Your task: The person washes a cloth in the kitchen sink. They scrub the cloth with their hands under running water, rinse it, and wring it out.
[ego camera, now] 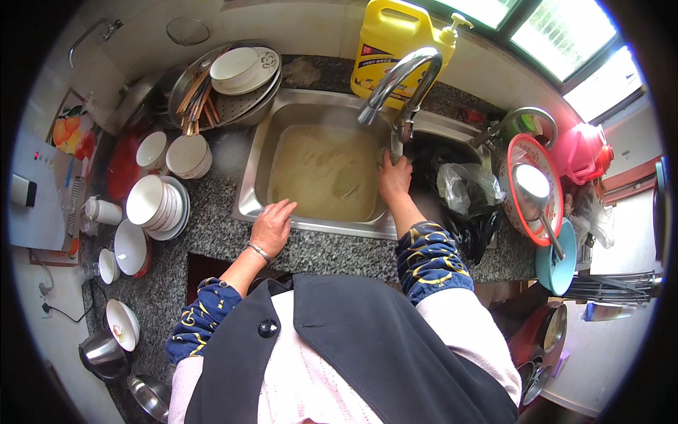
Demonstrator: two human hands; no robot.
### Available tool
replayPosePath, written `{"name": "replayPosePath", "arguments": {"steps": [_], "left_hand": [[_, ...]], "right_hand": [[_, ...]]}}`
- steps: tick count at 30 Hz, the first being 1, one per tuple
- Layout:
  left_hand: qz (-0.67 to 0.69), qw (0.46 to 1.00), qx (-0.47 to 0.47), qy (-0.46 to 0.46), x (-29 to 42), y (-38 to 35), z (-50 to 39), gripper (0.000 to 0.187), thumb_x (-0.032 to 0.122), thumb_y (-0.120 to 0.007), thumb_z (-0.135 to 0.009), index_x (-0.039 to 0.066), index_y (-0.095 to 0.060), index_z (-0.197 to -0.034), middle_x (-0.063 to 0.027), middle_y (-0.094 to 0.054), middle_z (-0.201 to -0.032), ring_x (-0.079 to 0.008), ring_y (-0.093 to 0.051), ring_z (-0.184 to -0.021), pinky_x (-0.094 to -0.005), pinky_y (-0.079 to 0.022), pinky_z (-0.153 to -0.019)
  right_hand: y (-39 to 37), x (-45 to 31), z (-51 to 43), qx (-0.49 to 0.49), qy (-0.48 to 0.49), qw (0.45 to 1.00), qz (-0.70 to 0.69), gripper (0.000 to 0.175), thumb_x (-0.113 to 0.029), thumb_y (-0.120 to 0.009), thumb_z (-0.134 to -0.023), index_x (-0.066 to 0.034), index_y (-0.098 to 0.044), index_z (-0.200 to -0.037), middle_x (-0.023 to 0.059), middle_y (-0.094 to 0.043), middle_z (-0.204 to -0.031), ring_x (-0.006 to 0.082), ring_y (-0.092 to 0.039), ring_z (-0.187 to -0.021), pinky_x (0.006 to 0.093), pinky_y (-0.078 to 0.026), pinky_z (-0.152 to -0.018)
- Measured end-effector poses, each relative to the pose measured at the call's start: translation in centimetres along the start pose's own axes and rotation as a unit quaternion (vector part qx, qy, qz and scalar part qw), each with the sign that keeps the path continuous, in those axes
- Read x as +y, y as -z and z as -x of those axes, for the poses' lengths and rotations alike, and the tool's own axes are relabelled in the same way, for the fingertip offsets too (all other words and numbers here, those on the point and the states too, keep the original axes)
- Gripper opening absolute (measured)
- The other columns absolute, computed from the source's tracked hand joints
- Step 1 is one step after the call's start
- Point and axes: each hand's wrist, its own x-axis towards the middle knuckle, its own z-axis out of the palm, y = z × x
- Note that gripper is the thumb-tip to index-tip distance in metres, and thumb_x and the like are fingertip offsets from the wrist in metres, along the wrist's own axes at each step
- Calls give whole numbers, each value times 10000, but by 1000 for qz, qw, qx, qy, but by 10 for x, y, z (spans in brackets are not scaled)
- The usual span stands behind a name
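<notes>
Before me a stainless steel sink (249,185) holds cloudy, brownish water, and something pale shows dimly beneath its surface. My left hand (273,225) rests at the sink's front left rim, fingers a little spread, with nothing in it. At the right wall of the basin is my right hand (394,175), its fingers bent around the edge on what looks like a grayish cloth or scrubber (389,155), mostly hidden by the fingers. Just above that hand stands the chrome faucet (405,124), its spout over the basin; no running water shows.
Stacked bowls (151,201) and plates stand on the granite counter (222,222) at left. Behind them a metal basin holds chopsticks (198,103) and dishes. A yellow detergent jug (381,53) is behind the faucet. Plastic bags (461,188) fill the small sink; a red-rimmed basin (506,185) leans at right.
</notes>
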Motion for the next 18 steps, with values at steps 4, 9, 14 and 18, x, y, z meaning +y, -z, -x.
{"name": "replayPosePath", "arguments": {"steps": [4, 9, 14, 18], "left_hand": [[3, 1000, -21, -10, -4, -15, -19, 341, 25, -582, -785, 57, -590, -1124, -167, -599, -1120, -349, -564, -1013, -419, -475, -864], [3, 997, -70, -13, -4, -34, -58, 360, 17, -580, -771, 56, -588, -1129, -177, -595, -1139, -361, -570, -1002, -428, -479, -855], [16, 990, -131, -40, 11, -44, -107, 363, 22, -581, -774, 74, -587, -1133, -173, -593, -1151, -368, -571, -1001, -427, -490, -836], [48, 977, -205, -17, 35, -51, -147, 399, 30, -582, -794, 66, -561, -1190, -179, -545, -1235, -367, -525, -1105, -417, -439, -940]], "right_hand": [[-4, 5, -29, -7, -48, 998, -34, 526, -273, -561, -876, -159, -406, -1365, 305, -425, -1232, 463, -495, -1033, 489, -466, -853], [-23, 41, -48, -2, -105, 969, -222, 465, -278, -472, -924, -30, -415, -1314, 268, -558, -1108, 443, -544, -1018, 477, -448, -886], [2, 71, -80, 144, -117, 957, -225, 392, -245, -474, -934, 13, -476, -1230, 268, -573, -1080, 429, -544, -990, 480, -439, -856], [20, 134, -138, 330, -160, 928, -61, 327, -242, -563, -895, -53, -570, -1161, 237, -513, -1161, 431, -479, -1044, 519, -409, -866]]}}
